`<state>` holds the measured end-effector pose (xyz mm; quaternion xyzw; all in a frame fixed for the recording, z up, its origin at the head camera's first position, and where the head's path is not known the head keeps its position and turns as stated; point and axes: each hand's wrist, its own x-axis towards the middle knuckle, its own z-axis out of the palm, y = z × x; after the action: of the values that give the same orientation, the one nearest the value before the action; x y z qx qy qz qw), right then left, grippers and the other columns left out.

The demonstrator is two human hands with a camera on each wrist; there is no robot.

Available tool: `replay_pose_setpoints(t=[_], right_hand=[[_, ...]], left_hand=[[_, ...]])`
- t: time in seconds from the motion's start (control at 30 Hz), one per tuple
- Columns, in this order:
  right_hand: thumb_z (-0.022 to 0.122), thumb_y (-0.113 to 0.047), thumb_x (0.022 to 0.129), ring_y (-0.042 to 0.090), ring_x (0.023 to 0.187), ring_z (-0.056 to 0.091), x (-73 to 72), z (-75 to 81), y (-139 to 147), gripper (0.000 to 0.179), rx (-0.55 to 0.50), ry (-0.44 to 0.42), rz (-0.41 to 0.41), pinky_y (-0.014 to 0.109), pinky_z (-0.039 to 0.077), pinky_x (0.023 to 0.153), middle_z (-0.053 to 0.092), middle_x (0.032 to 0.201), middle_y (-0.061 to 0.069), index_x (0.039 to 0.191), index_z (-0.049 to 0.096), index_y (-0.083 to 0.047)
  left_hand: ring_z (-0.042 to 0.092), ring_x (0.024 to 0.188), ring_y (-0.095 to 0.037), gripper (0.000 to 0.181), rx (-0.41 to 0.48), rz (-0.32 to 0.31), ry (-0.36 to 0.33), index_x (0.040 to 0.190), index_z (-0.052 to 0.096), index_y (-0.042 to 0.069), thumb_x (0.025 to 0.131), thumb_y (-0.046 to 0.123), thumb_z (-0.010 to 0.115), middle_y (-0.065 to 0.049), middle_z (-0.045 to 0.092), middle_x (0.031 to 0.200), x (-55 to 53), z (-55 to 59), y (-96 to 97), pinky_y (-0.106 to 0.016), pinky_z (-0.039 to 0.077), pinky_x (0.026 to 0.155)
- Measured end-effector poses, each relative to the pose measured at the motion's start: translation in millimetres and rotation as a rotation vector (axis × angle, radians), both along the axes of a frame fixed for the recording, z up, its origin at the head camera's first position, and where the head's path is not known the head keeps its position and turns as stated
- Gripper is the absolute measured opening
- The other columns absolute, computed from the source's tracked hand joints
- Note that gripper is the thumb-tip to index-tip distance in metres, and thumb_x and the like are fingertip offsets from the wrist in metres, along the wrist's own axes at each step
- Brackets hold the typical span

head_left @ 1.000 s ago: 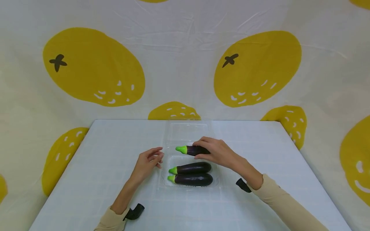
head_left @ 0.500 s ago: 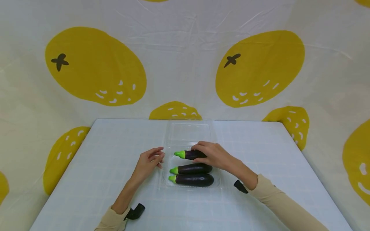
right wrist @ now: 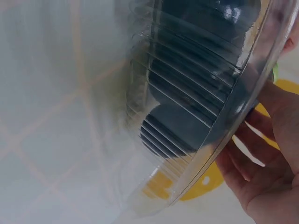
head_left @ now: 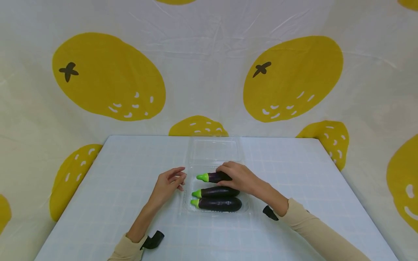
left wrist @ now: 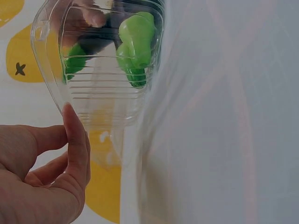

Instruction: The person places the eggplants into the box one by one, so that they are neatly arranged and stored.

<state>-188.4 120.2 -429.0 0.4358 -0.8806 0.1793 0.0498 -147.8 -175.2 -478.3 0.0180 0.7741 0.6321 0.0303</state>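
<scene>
A clear plastic clamshell container (head_left: 246,207) lies on the table with its lid (head_left: 214,149) folded back. Inside it, two dark purple eggplants with green stem ends lie side by side, a middle eggplant (head_left: 217,191) and a front eggplant (head_left: 219,204). My right hand (head_left: 241,177) grips a third eggplant (head_left: 212,177) low in the back part of the container, covering its thick end. Beside the container's left wall, my left hand (head_left: 168,184) has loosely bent fingers; in the left wrist view a fingertip is right at the clear rim (left wrist: 46,81).
A pale checked cloth covers the table (head_left: 284,163). Behind and around it hangs a white sheet (head_left: 202,72) printed with large yellow fruit. Black wrist-worn devices (head_left: 153,240) sit at both sleeves.
My right hand has lowered the third eggplant toward the front, bringing it down close behind the middle one. My left hand has stayed in place by the container's left side.
</scene>
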Motion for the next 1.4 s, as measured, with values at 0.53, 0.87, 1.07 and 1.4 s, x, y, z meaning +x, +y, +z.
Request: replay_pose_setpoints(t=[0.53, 0.87, 1.07, 1.4], right_hand=[[0.083, -0.027, 0.089, 0.021, 0.102, 0.062, 1.5, -2.3, -8, 0.037, 0.054, -0.076, -0.029, 0.035, 0.058, 0.086, 0.072, 0.112, 0.007, 0.116, 0.072, -0.005], [0.082, -0.024, 0.090, 0.021, 0.095, 0.062, 0.7, -2.2, -15, 0.034, 0.081, -0.087, -0.011, 0.033, 0.056, 0.081, 0.073, 0.108, 0.008, 0.116, 0.073, -0.003], [0.076, -0.016, 0.095, 0.022, 0.098, 0.063, 2.5, -3.2, -16, 0.026, 0.114, -0.127, -0.023, 0.035, 0.057, 0.083, 0.072, 0.112, 0.011, 0.118, 0.072, -0.003], [0.076, -0.014, 0.095, 0.022, 0.099, 0.064, 1.6, -6.2, -13, 0.024, 0.092, -0.125, 0.001, 0.036, 0.056, 0.086, 0.072, 0.111, 0.009, 0.116, 0.073, -0.003]], left_hand=[[0.067, 0.073, -0.023, 0.041, -0.011, 0.007, 0.011, 0.137, 0.060, -0.005, 0.099, 0.010, 0.069, -0.023, 0.068, 0.110, 0.3, 1.8, 0.4, -0.024, 0.060, 0.066], [0.068, 0.075, -0.028, 0.041, 0.018, -0.007, 0.046, 0.135, 0.060, -0.009, 0.099, 0.009, 0.069, -0.028, 0.066, 0.109, 1.1, 0.9, 0.2, -0.025, 0.060, 0.065], [0.068, 0.075, -0.031, 0.040, 0.037, -0.012, 0.040, 0.135, 0.060, -0.009, 0.100, 0.009, 0.068, -0.028, 0.066, 0.111, 1.2, 2.4, 1.2, -0.026, 0.060, 0.064], [0.068, 0.076, -0.029, 0.042, 0.029, -0.011, 0.026, 0.137, 0.059, -0.007, 0.100, 0.012, 0.069, -0.026, 0.066, 0.113, 2.8, 3.9, 1.4, -0.025, 0.060, 0.065]])
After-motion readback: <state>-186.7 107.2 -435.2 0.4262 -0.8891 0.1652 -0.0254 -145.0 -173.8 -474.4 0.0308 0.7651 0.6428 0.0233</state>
